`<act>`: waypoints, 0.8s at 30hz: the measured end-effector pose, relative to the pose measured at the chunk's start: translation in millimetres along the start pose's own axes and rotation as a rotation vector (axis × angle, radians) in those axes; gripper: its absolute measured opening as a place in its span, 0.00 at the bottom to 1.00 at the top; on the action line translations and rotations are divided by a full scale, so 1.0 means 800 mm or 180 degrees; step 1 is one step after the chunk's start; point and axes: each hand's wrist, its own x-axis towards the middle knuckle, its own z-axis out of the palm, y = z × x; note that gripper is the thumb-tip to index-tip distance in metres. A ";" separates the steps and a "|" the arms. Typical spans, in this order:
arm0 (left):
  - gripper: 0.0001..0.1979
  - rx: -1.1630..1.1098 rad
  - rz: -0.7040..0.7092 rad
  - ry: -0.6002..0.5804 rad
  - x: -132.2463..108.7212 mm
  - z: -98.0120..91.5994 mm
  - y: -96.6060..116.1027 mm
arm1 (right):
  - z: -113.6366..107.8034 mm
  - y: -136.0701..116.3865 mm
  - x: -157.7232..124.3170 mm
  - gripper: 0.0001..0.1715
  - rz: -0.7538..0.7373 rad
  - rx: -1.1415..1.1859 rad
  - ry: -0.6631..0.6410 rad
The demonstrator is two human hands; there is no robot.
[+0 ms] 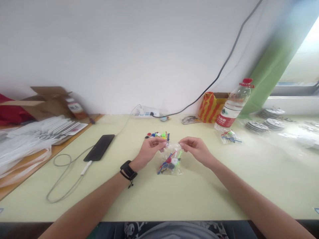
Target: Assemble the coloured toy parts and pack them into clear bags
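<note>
A clear plastic bag (pixel 177 170) hangs just over or rests on the table in front of me, with small coloured plastic parts (pixel 170 161) in its lower half. My left hand (pixel 152 148) pinches the bag's upper left corner between thumb and fingers. At the upper right corner, my right hand (pixel 193 148) pinches the plastic the same way. Behind my left hand lies a small pile of loose coloured parts (pixel 159 134), some round and some stick-like; my fingers cover some of it.
On the left, a black phone (pixel 99 147) lies with its cable (pixel 65 194) looped beside it. A water bottle (pixel 230 106) stands back right, near another filled bag (pixel 230 136). Stacks of round discs (pixel 256 126) sit farther right. A power strip (pixel 147 113) lies along the wall.
</note>
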 end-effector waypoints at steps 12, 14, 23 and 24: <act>0.14 0.0126 0.0017 -0.0186 -0.001 -0.002 -0.006 | 0.007 0.008 0.000 0.19 0.0066 0.0137 -0.0084; 0.14 0.0084 -0.0014 -0.0208 -0.001 -0.002 -0.006 | 0.008 0.008 0.000 0.18 0.0036 0.0121 -0.0083; 0.13 0.0003 -0.0040 -0.0175 0.000 -0.005 -0.006 | 0.007 0.006 0.000 0.13 0.0166 0.0318 0.0237; 0.12 -0.0018 -0.0037 -0.0166 0.001 -0.005 -0.006 | 0.006 0.006 0.000 0.12 0.0123 0.0308 0.0248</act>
